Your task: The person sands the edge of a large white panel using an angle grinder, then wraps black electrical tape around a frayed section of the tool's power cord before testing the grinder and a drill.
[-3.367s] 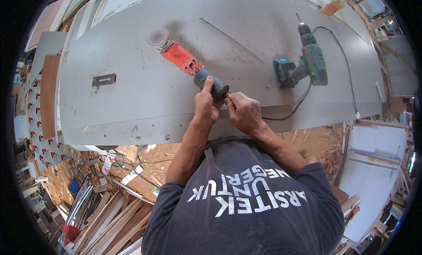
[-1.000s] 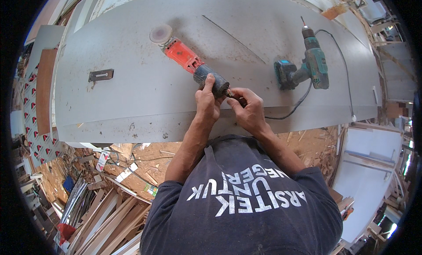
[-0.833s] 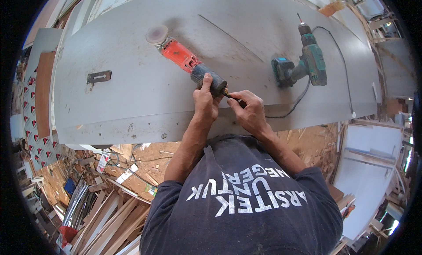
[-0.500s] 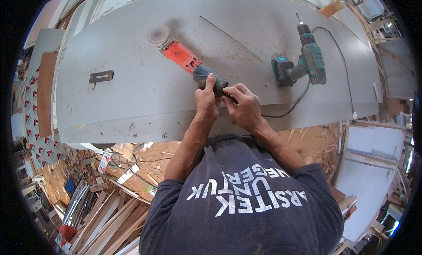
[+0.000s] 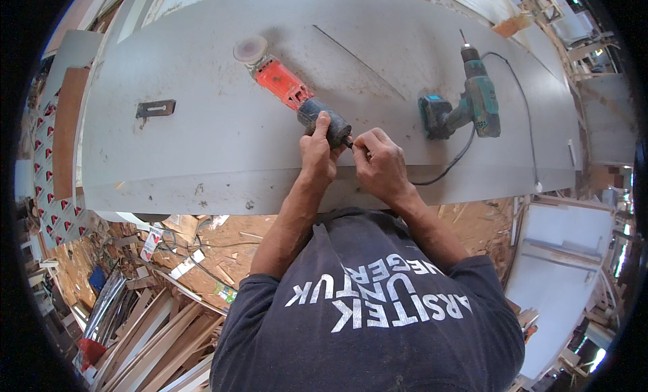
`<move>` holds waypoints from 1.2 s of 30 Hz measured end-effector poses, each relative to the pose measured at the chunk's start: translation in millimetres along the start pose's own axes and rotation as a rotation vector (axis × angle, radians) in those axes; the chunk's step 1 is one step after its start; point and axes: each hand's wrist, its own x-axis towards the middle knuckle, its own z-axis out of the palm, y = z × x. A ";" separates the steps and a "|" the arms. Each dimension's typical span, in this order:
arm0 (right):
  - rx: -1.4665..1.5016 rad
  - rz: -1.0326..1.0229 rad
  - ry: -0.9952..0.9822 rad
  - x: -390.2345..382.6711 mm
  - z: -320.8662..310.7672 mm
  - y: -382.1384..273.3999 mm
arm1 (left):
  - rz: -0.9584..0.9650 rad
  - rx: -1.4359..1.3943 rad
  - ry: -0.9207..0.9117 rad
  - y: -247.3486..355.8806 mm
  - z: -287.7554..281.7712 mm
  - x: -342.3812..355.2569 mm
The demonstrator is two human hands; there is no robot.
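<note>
My left hand (image 5: 317, 151) is wrapped round the dark rear body of a red and black angle grinder (image 5: 280, 83). The grinder slants up and to the left over the grey panel, its round disc (image 5: 250, 49) at the far end. Just behind the grinder, my right hand (image 5: 382, 164) is closed in a pinch at the short black cord end (image 5: 348, 143) that comes out of the housing. The fingers hide most of what they grip. On the panel to the right lies a teal cordless drill (image 5: 480, 101) with its battery attached.
The large grey panel (image 5: 223, 149) serves as the work surface. A slotted dark metal plate (image 5: 156, 108) lies on its left, and a thin rod (image 5: 358, 60) lies beyond the grinder. A cable (image 5: 523, 95) curves past the drill. Wood strips (image 5: 152, 334) and scraps litter the floor below.
My right hand has drawn slightly back to the right from the grinder's rear, so more of the cord end shows. My left hand keeps its hold. The whole view has shifted a little.
</note>
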 end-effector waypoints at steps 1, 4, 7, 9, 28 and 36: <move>0.022 -0.018 -0.015 -0.6 -0.6 2.2 | -0.003 0.003 -0.006 -0.4 -0.9 0.8; 0.301 0.136 -0.115 -4.5 6.1 12.5 | -0.011 0.018 -0.010 1.4 0.2 -0.3; 0.487 0.226 -0.224 -5.8 5.7 16.8 | -0.016 0.023 0.006 4.5 1.9 -3.9; 0.555 0.305 -0.266 -5.1 7.0 18.6 | -0.012 0.014 0.000 4.4 2.0 -3.8; 0.094 -0.053 -0.053 -3.6 23.7 19.7 | -0.005 -0.026 0.002 2.2 -1.7 0.4; 0.102 -0.068 0.041 0.8 27.7 14.6 | -0.016 -0.022 -0.008 3.4 -0.6 -0.3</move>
